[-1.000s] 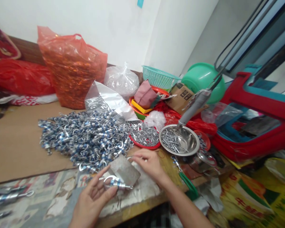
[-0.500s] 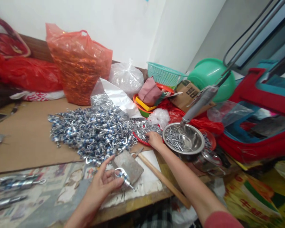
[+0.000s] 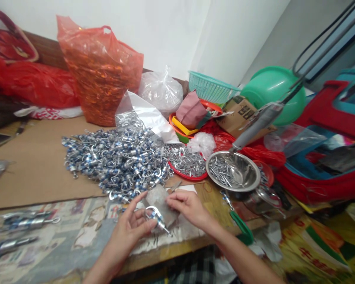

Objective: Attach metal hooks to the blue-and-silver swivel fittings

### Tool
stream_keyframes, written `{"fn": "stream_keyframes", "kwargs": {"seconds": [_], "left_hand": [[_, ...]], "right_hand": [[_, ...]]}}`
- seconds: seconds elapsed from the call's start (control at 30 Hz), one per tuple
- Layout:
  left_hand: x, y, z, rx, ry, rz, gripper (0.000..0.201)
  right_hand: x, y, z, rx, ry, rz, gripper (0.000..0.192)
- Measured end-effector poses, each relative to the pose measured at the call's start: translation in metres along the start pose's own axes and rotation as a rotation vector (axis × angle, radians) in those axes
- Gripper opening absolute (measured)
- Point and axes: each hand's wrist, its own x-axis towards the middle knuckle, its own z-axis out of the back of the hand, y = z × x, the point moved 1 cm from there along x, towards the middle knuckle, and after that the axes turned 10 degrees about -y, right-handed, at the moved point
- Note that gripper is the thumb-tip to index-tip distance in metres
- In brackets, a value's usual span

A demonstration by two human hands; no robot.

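Note:
My left hand (image 3: 128,227) pinches a small metal hook bolt (image 3: 159,221) with a blue band, its curved hook facing up and its thin end pointing down to the right. Just behind it lies a flat grey metal block (image 3: 161,197) on white paper. My right hand (image 3: 189,207) is at the block's right edge, thumb and fingertips pressed together; whatever is between them is too small to make out. A large pile of similar hook bolts (image 3: 118,161) lies behind. A red dish (image 3: 183,176) of small metal pieces stands behind my right hand.
A steel bowl (image 3: 253,177) of metal pins stands right of the dish. A hammer's head (image 3: 175,186) shows behind my right hand; its handle is mostly hidden. A green-handled tool (image 3: 242,228) lies at the table edge. An orange bag (image 3: 106,79) stands at the back.
My right hand has come from the red dish back toward me, to the grey block beside my left hand. The left hand still holds the hook bolt. The view has shifted slightly.

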Motion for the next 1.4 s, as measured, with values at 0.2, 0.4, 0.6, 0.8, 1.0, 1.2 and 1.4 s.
{"fn": "stream_keyframes", "kwargs": {"seconds": [0.2, 0.4, 0.6, 0.8, 1.0, 1.2, 1.4], "left_hand": [[-0.001, 0.002, 0.000, -0.015, 0.012, -0.002, 0.077], [-0.001, 0.002, 0.001, -0.014, -0.004, -0.017, 0.077], [-0.005, -0.004, -0.001, -0.010, 0.018, -0.011, 0.077], [-0.006, -0.005, -0.001, -0.016, 0.006, 0.001, 0.076], [-0.005, -0.003, -0.001, 0.000, -0.011, 0.000, 0.076], [-0.003, -0.001, -0.001, 0.000, -0.008, -0.008, 0.076], [-0.001, 0.004, 0.001, 0.006, -0.032, -0.019, 0.079]], "right_hand": [[-0.013, 0.015, -0.012, -0.075, -0.091, 0.293, 0.021], [-0.020, 0.018, -0.016, -0.205, -0.087, 0.644, 0.024], [-0.022, 0.019, -0.015, -0.301, -0.020, 0.818, 0.020], [-0.021, 0.018, -0.013, -0.332, 0.056, 0.842, 0.022], [-0.034, 0.019, -0.009, -0.309, 0.068, 0.732, 0.026], [-0.045, 0.009, -0.005, -0.269, -0.043, 0.654, 0.037], [-0.046, -0.042, 0.022, -0.697, -0.219, 0.008, 0.032]]}}
